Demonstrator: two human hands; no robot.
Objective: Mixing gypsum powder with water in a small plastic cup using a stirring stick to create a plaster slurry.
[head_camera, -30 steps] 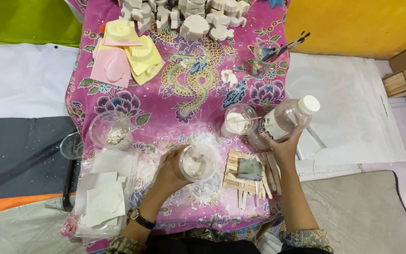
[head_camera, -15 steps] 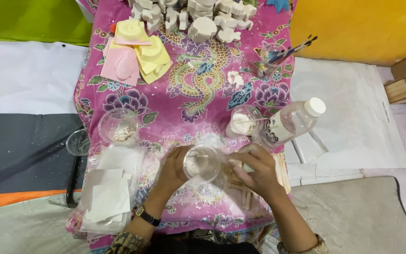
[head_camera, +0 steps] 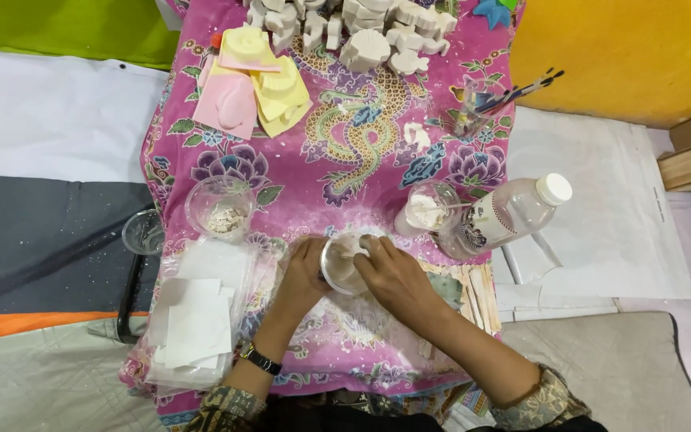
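My left hand (head_camera: pixel 304 274) grips a small clear plastic cup (head_camera: pixel 337 268) with whitish material in it, just above the pink flowered cloth (head_camera: pixel 345 160). From the right, my right hand (head_camera: pixel 397 276) closes on the same cup, its fingers over the rim. Just right of my hands, a clear plastic bottle (head_camera: pixel 509 214) with a white cap lies tilted on the cloth. Between the bottle and my hands stands a cup of white powder (head_camera: pixel 425 210) with a stick in it.
A clear cup with crumbs (head_camera: pixel 219 210) and a stack of white squares (head_camera: pixel 197 320) sit at left. Another clear cup (head_camera: pixel 144 232) is off the cloth. Wooden sticks (head_camera: pixel 477 288), yellow and pink moulds (head_camera: pixel 257 80), white cast figures (head_camera: pixel 365 36) and brushes (head_camera: pixel 493 102) lie around.
My right hand has let go of the bottle and moved left onto the cup that my left hand holds. The bottle now rests on the cloth.
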